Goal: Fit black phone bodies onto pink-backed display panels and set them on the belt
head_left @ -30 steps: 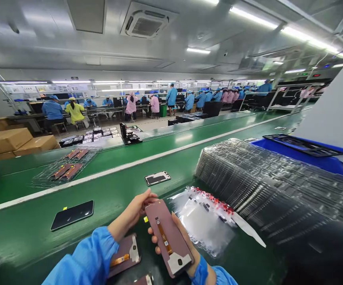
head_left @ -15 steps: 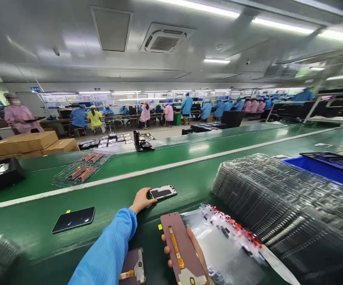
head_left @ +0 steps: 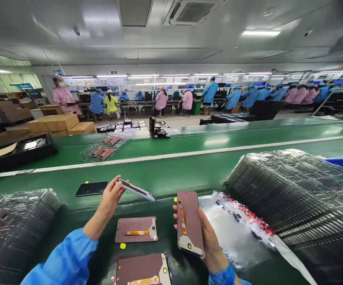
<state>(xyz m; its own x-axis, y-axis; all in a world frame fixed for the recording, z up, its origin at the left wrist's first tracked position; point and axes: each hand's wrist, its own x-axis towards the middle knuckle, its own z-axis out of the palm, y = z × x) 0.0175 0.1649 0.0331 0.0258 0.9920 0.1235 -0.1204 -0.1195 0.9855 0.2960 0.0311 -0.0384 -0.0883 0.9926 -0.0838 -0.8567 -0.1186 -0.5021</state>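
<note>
My left hand (head_left: pixel 109 200) is closed on one end of a thin phone frame (head_left: pixel 138 190), which is raised above the green belt and tilted with its far end lower. In my right hand (head_left: pixel 213 243) is a phone screen panel (head_left: pixel 193 225), brown back up, with an orange flex cable and a yellow tab. Two similar screen panels lie between my forearms: one panel (head_left: pixel 138 225) farther off and another panel (head_left: pixel 138 267) at the bottom edge. A phone screen (head_left: pixel 91 189), glossy black side up, lies beyond my left hand.
Stacked clear plastic trays stand at right (head_left: pixel 296 198) and at left (head_left: pixel 14 225). Clear plastic bags (head_left: pixel 233 233) with red and black marks lie beside my right hand. Across the white line, a clear tray (head_left: pixel 104 148) carries several brown panels. Co-workers sit along the far benches.
My left hand has lifted the phone frame off the belt and drawn it back to the left, tilting it. The view has turned left, and my right hand still holds the screen panel.
</note>
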